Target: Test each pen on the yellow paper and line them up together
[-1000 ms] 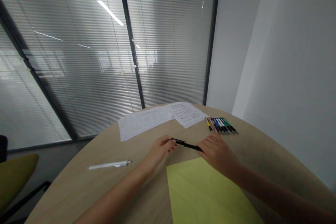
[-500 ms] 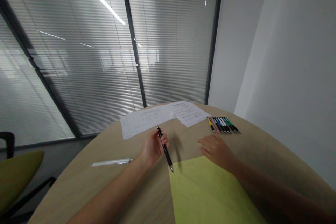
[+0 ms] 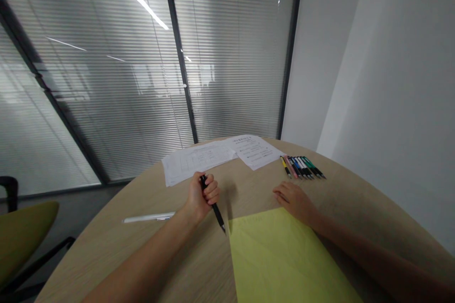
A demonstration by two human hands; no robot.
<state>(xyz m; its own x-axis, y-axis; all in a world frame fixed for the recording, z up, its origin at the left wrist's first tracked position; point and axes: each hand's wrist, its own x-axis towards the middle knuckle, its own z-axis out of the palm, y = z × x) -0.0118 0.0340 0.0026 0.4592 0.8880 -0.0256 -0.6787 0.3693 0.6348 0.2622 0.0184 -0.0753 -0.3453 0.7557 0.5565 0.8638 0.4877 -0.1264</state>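
Note:
My left hand is closed in a fist round a black pen, whose tip points down near the top left corner of a yellow sheet on the round wooden table. My right hand rests flat on the table at the sheet's top edge, fingers loosely stretched and holding nothing. A row of several coloured pens lies beyond my right hand.
A white pen lies left of my left hand. Two printed white papers sit at the table's far edge. Behind are a glass wall with blinds and a white wall; an olive chair stands at the left.
My left hand took the black pen from my right hand, swung it upright and gripped it in a fist. My right hand let go and settled flat.

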